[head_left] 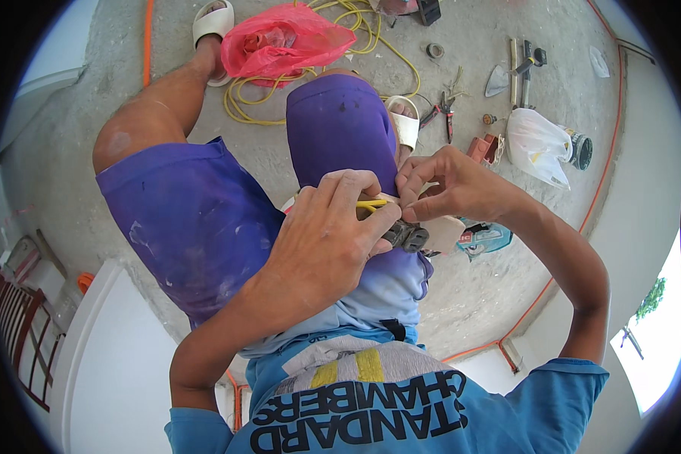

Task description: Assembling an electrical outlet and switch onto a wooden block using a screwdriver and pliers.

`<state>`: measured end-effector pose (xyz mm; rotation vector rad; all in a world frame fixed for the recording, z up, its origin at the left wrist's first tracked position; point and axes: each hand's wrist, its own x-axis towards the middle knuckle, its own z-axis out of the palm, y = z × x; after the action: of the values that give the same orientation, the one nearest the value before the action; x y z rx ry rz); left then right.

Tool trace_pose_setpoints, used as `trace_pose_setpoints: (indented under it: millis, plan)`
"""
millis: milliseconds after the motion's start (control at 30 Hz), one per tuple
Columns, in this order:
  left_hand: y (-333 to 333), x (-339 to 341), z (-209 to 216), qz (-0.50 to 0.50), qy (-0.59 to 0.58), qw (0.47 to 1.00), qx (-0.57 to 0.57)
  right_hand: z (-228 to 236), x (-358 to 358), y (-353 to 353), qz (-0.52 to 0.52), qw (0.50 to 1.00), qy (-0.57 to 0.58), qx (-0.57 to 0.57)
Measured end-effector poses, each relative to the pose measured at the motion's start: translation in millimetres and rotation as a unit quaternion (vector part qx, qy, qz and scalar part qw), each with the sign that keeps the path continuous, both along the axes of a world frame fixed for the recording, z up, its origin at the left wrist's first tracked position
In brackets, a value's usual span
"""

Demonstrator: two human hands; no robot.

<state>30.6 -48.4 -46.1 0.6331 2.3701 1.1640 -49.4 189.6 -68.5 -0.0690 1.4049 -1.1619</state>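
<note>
Above my lap, my left hand [329, 231] is closed around a small dark grey electrical outlet [410, 238], whose slotted face shows past the fingertips. Short yellow wire [371, 204] sticks out between its thumb and index finger. My right hand [454, 185] meets it from the right, thumb and fingers pinched together at the outlet's upper edge. What lies in that pinch is too small and covered to make out. Behind the outlet, a pale rounded surface [445, 233] is partly hidden by the hands.
On the concrete floor lie a pink plastic bag [284, 38], coiled yellow wire [242, 110], red-handled pliers [443, 117], a tape roll [435, 51] and a hammer [530, 64]. To the right are orange boxes [483, 147], a white bag [536, 144] and a teal bag [486, 238].
</note>
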Motion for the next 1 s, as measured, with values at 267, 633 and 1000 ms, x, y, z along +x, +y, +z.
trace_pose_setpoints:
  millis: [267,633,1000]
  plan:
    - [-0.9,9.2,-0.5,0.037,0.007,0.999,-0.008,10.6,24.6,-8.2,-0.034,0.993,0.069,0.09]
    - [-7.8,13.3,-3.7,0.052,0.012,0.997,0.055,30.3,16.5,13.9,0.042,0.963,0.267,-0.011]
    - [-6.0,10.8,-1.0,0.044,0.007,0.998,0.046,27.7,14.2,-1.4,0.083,0.946,0.312,-0.002]
